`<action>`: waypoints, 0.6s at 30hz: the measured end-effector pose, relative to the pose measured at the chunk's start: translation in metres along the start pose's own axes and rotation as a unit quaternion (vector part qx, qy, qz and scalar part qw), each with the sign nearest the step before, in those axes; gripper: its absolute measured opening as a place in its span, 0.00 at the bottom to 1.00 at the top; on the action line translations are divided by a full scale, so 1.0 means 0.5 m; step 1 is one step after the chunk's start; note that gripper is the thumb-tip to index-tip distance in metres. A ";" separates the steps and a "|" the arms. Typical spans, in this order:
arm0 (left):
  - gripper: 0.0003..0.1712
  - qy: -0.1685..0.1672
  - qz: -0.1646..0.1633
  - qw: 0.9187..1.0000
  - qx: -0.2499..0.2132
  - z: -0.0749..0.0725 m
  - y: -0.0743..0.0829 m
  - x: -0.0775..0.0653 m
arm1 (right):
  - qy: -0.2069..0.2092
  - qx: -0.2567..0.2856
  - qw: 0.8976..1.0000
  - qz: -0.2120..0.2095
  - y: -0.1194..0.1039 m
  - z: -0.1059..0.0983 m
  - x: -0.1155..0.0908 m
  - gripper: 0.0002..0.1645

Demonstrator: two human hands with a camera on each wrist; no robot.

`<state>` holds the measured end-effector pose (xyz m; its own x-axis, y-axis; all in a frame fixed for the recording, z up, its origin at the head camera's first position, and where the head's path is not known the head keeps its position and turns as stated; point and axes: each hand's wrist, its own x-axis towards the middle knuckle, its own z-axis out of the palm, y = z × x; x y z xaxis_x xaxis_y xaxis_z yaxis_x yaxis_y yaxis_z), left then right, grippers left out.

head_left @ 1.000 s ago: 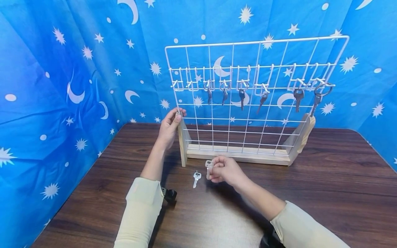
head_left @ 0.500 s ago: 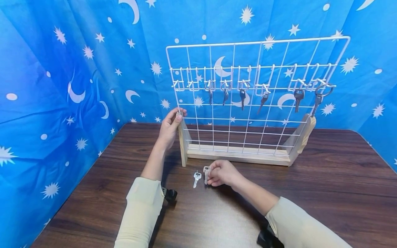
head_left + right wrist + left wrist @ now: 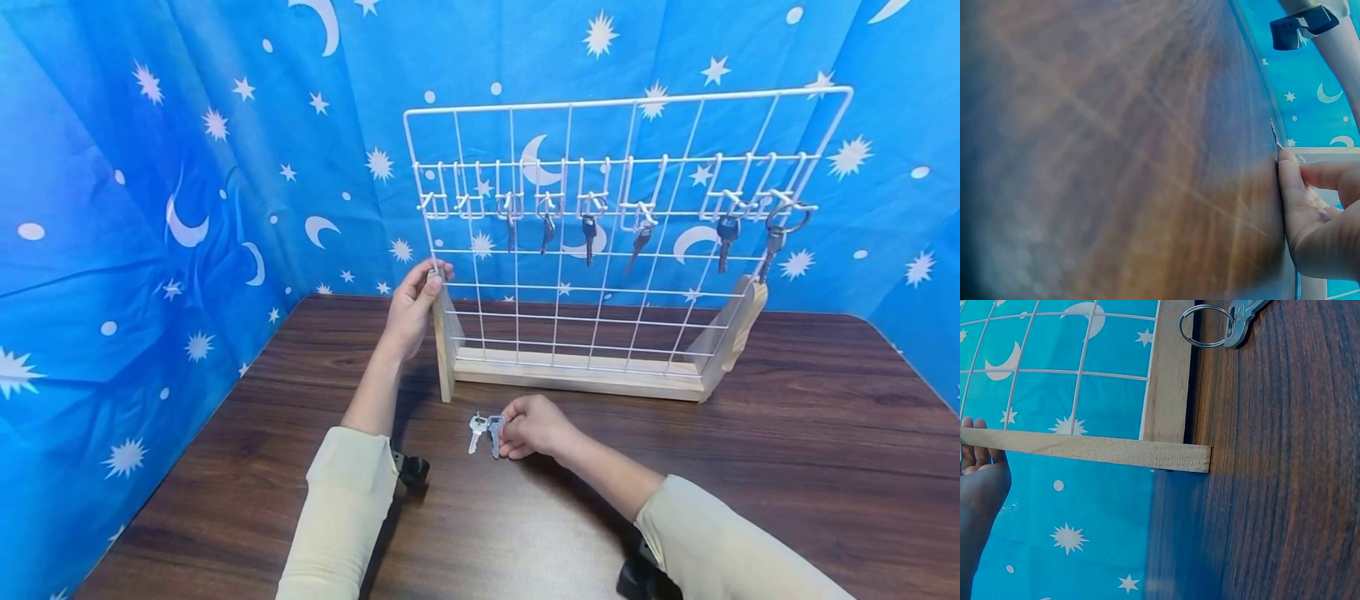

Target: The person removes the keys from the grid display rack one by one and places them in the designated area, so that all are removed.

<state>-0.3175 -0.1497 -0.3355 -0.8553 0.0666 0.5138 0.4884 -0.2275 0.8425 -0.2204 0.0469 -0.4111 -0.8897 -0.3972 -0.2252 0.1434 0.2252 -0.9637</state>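
Observation:
My left hand [image 3: 414, 308] grips the top of the left wooden upright [image 3: 444, 342] of a white wire grid rack [image 3: 555, 312]. In the left wrist view, fingertips of that hand [image 3: 982, 481] wrap over the wooden piece. My right hand [image 3: 534, 429] is low over the table in front of the rack, pinching a silver key [image 3: 495, 435] by its edge. Right beside that key, another silver key [image 3: 475, 435] lies on the table, overlapping it slightly in the head view. In the right wrist view, thumb and fingers of the hand [image 3: 1319, 215] come together at the tabletop.
Several dark keys on rings, such as one key [image 3: 589, 229], hang from the rack's hooks; the two leftmost hooks [image 3: 450, 204] carry none. A wooden base bar [image 3: 577, 379] stands on the dark table [image 3: 825, 467]. Behind hangs a blue star-and-moon cloth [image 3: 247, 167].
My right hand has moved down and slightly left, bringing its key from above the table to beside the other key. The left hand has kept its grip on the upright.

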 end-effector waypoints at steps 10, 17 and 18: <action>0.16 -0.002 -0.006 1.000 0.010 0.000 0.005 0.000 | 0.025 -0.002 0.999 0.032 -0.004 0.001 0.000 0.04; 0.11 0.008 -0.001 1.000 0.006 0.002 0.001 0.001 | 0.050 -0.008 0.998 0.043 -0.004 0.005 0.002 0.03; 0.11 0.008 0.001 1.000 0.003 0.002 0.000 0.000 | 0.055 -0.012 0.997 0.045 -0.003 0.006 0.003 0.02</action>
<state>-0.3175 -0.1488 -0.3353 -0.8566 0.0508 0.5134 0.4916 -0.2219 0.8421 -0.2206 0.0434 -0.4101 -0.9165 -0.2739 -0.2916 0.2150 0.2774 -0.9364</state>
